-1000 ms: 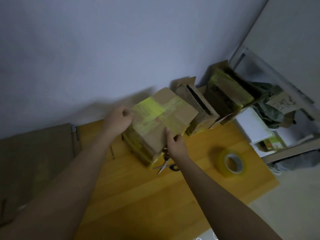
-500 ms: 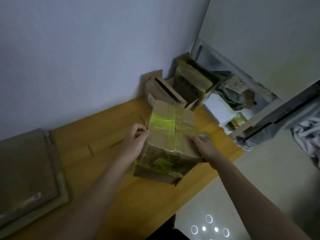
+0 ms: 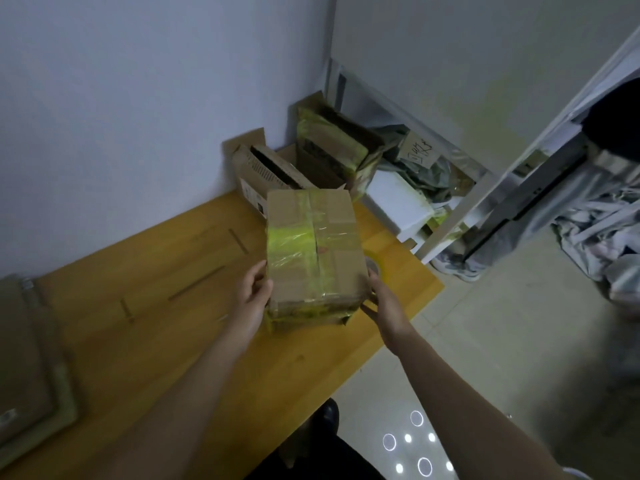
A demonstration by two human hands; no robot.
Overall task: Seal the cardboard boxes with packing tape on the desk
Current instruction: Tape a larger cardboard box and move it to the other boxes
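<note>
The box (image 3: 313,251) at frame centre is matt brown cardboard, banded with glossy, wrinkled yellowish tape (image 3: 291,237). The tabletop (image 3: 156,323) is smooth orange-toned wood with a soft sheen. At lower right, the floor (image 3: 502,358) is glossy pale tile reflecting lights.

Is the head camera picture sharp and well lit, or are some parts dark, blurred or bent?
Head view: dim and greyish overall; the taped box between the left hand and right hand is fairly sharp, its tape slightly glossy; the desk edges and the wall corner bend from the wide lens; bright spots glare on the floor.
</note>
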